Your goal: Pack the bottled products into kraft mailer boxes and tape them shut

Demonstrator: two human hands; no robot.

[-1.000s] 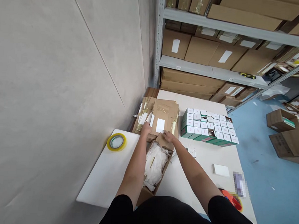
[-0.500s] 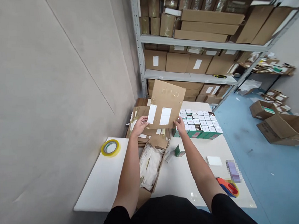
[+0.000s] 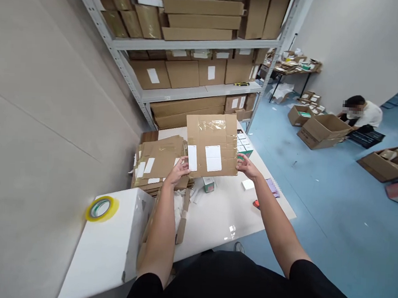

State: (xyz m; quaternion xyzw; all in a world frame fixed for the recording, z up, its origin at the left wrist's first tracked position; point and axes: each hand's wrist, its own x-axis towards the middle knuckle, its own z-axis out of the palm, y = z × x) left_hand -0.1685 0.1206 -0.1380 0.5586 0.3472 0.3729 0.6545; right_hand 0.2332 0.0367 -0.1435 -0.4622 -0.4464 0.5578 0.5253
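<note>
A flat, nearly square piece of brown cardboard (image 3: 213, 139), matte and creased, is held up above a smooth white bench (image 3: 215, 219), its broad face towards the viewer. The fingers of the left hand (image 3: 177, 171) grip its lower left edge; those of the right hand (image 3: 248, 168) grip its lower right edge. Shiny, wrinkled clear tape crosses it near the top. Lower down are two white rectangular labels, a narrow one at the left edge and a wider one near the middle; any print is too small to read. To the left lies an uneven stack of flattened cardboard (image 3: 167, 154), also bearing white labels. Grey metal shelving (image 3: 202, 91) behind holds brown cartons (image 3: 182, 74).
</note>
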